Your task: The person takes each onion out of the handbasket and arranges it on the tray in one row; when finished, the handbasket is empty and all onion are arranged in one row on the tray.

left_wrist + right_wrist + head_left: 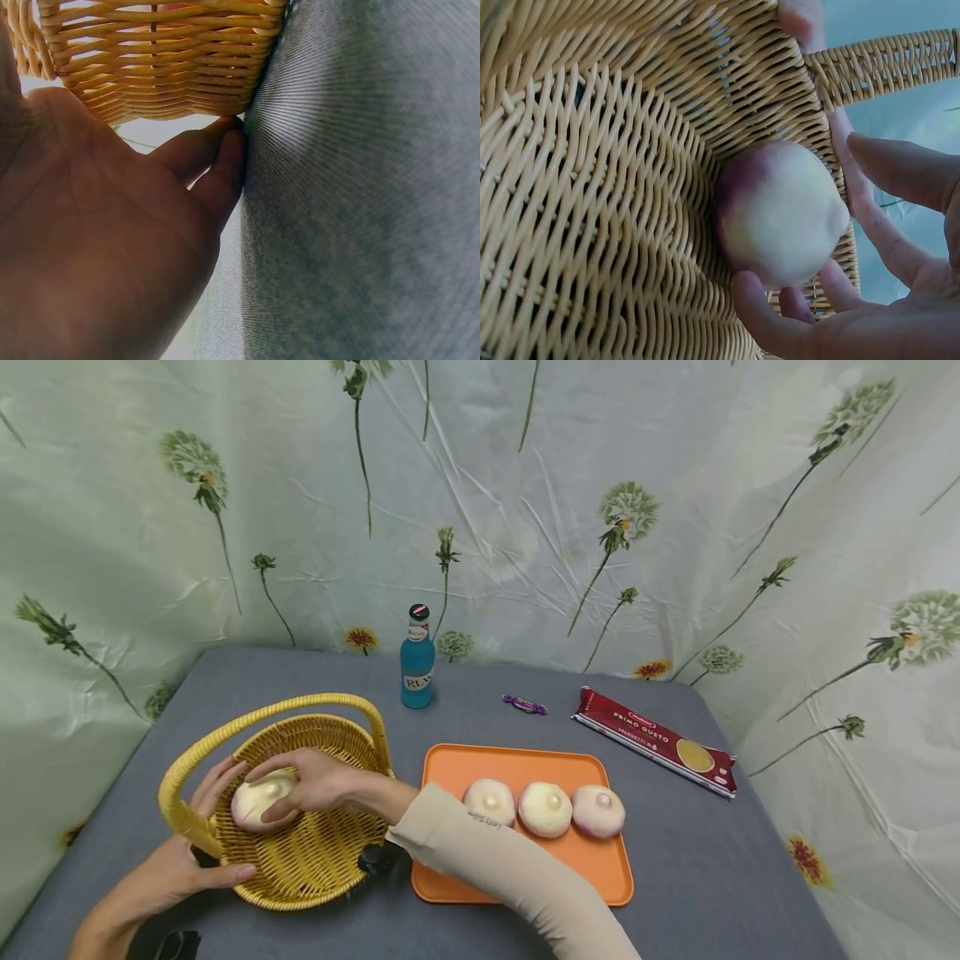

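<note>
The right hand [315, 783] is curling its fingers [769, 319] round a round pale cream bun [258, 799] inside the yellow woven wicker basket [315, 860]. The left hand [168, 877], fingers straight, is pressing the basket's side on the grey bench [712, 877].

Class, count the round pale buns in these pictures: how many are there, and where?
4: three in a row on the orange tray at; one in the basket, under the right hand.
</note>
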Demonstrator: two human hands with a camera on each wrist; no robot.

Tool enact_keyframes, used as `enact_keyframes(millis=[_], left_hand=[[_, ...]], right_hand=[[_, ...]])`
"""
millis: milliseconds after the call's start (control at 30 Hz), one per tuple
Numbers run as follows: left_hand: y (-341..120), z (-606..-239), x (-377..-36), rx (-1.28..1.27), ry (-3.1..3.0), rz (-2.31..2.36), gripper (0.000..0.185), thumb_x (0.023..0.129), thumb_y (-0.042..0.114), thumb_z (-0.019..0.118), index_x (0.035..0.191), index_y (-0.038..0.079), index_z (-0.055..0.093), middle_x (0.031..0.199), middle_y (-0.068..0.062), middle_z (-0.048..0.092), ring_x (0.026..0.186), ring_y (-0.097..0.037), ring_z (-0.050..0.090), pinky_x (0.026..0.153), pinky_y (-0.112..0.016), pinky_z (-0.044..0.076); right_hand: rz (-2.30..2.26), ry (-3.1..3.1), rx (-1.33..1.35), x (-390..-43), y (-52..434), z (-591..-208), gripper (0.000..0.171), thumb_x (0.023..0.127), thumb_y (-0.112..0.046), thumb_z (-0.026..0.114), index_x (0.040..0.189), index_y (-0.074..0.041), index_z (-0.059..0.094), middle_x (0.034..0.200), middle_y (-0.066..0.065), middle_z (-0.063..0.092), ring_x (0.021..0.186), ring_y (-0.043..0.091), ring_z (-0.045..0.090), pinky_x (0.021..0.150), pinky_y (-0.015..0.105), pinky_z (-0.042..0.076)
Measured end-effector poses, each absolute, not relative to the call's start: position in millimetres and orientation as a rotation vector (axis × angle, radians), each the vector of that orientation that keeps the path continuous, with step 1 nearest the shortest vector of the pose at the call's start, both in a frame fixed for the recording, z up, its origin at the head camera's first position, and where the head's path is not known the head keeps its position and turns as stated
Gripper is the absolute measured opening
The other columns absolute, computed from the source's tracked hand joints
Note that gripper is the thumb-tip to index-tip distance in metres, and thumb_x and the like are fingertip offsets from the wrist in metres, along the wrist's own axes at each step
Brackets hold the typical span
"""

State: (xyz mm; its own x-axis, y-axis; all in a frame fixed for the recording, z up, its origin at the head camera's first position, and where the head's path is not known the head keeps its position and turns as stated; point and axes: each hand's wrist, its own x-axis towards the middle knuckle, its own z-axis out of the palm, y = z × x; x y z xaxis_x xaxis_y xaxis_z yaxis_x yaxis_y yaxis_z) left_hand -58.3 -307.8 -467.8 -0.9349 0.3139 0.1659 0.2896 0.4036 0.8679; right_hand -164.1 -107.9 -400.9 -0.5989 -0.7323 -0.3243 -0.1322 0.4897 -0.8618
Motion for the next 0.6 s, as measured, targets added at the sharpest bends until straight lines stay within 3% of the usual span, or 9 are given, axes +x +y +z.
enact_keyframes(millis=[233,433,600], left_hand=[[-310.0,-472.0,-58.7,0.543,2.604,1.627,0.115,0.078,-0.001,0.077,0.163,0.019,0.002,0.166,0.008,-0.014,0.144,0.007,-0.012,0.104,-0.006,-0.003],[-308.6,-472.5,-60.3,0.596,2.646,1.612,0.117,0.074,-0.003,0.078,0.163,0.014,0.005,0.167,0.005,-0.011,0.145,0.007,-0.01,0.097,0.0,0.007],[-307.8,-472.2,-61.0,0.61,2.635,1.626,0.119,0.072,-0.005,0.079,0.163,0.014,0.004,0.167,0.003,-0.011,0.146,0.006,-0.01,0.097,0.0,0.008]], right_hand=[[-0.913,2.121,-0.787,-165.9,-109.1,-399.0,0.059,0.083,-0.006,0.08,0.135,-0.028,0.064,0.142,-0.012,0.054,0.106,-0.001,0.051,0.081,0.017,0.042],[-0.774,2.149,-0.958,-167.2,-110.1,-400.1,0.06,0.083,-0.008,0.081,0.137,-0.025,0.062,0.142,-0.01,0.055,0.113,-0.002,0.051,0.085,0.012,0.039],[-0.715,2.164,-1.068,-165.9,-110.7,-399.5,0.056,0.083,-0.006,0.08,0.135,-0.021,0.064,0.138,-0.008,0.059,0.109,-0.003,0.052,0.082,0.009,0.038]])
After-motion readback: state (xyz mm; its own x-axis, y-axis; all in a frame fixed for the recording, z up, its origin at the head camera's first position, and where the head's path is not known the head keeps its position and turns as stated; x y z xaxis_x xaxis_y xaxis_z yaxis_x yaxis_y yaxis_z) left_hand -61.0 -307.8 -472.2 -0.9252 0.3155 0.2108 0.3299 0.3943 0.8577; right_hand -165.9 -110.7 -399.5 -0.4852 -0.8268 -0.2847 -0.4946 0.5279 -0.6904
